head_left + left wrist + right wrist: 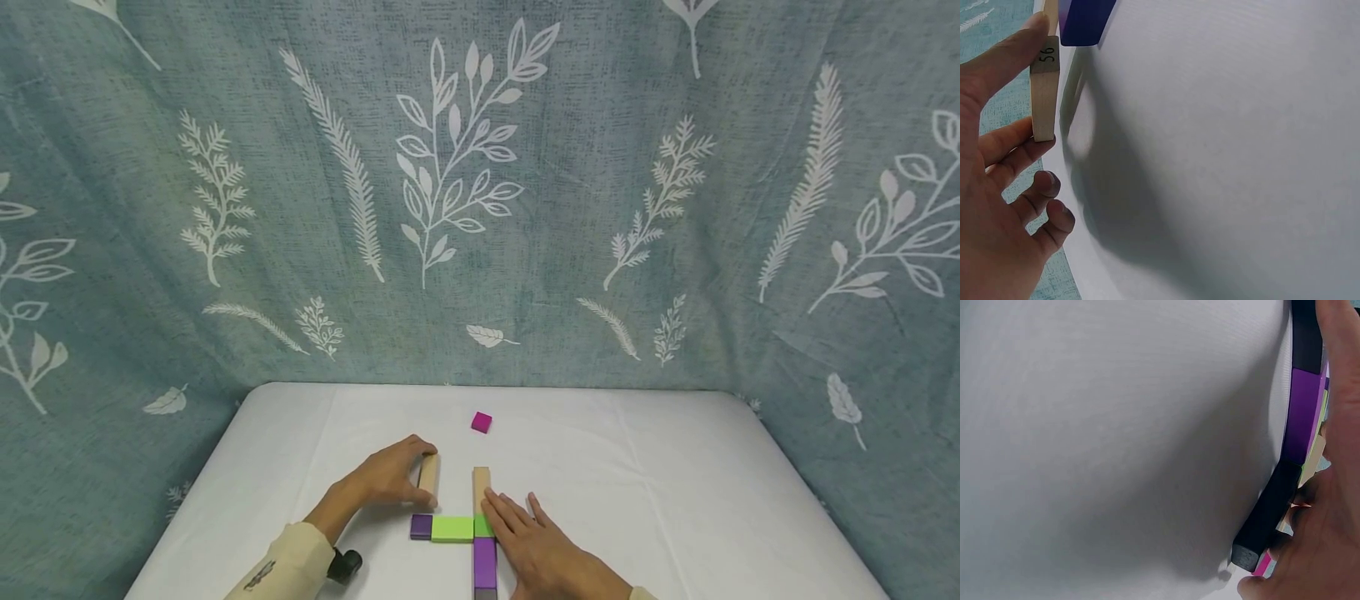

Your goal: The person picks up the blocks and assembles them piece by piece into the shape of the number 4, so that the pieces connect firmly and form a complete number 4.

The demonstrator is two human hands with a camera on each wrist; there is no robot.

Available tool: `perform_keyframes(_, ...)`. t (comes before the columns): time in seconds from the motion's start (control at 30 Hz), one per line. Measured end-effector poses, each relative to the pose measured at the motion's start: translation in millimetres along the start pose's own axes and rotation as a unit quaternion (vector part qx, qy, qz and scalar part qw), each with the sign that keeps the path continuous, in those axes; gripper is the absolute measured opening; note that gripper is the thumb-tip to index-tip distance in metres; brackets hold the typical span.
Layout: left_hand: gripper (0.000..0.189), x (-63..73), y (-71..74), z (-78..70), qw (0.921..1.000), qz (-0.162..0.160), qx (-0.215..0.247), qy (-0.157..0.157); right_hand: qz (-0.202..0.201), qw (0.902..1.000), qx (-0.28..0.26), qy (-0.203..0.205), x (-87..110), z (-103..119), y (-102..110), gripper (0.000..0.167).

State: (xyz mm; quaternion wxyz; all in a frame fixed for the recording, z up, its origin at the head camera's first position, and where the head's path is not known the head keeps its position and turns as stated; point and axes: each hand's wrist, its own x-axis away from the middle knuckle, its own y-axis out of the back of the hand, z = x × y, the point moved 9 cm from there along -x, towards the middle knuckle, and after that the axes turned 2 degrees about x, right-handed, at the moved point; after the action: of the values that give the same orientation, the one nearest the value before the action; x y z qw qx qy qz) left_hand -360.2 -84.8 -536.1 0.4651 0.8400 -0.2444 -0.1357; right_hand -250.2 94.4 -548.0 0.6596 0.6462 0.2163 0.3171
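Observation:
My left hand (386, 475) pinches a wooden block (428, 473) between thumb and fingers, left of the row of blocks. In the left wrist view its grey-brown part carries the number 56. My right hand (543, 546) lies with fairly straight fingers against a standing line of blocks. Its fingertips touch a second wooden block (482, 482) and the green block (481, 527) below it. Nearer me in that line is a purple block (485, 565). A longer lime green block (452, 530) joins from the left, ending at a dark purple block (422, 527).
A magenta block (482, 422) lies apart toward the back of the white-covered table (637, 442). A patterned blue-green cloth (562, 250) hangs behind and at both sides. In the right wrist view a dark block face (1266, 515) continues the line beside the palm.

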Motion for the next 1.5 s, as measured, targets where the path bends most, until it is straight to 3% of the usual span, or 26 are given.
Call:
perform_keyframes(0.6, 0.081, 5.5, -5.4, 4.5, 0.9996, 0.0, 0.009, 0.025, -0.011, 0.9999, -0.002, 0.005, 0.0, 1.3, 2.3, 0.134)
perform_keyframes(1.5, 0.077, 7.9, -6.8, 4.1, 0.9999, -0.006, 0.011, 0.009, -0.008, 0.9999, -0.01, 0.006, 1.1, 1.2, 2.5, 0.132)
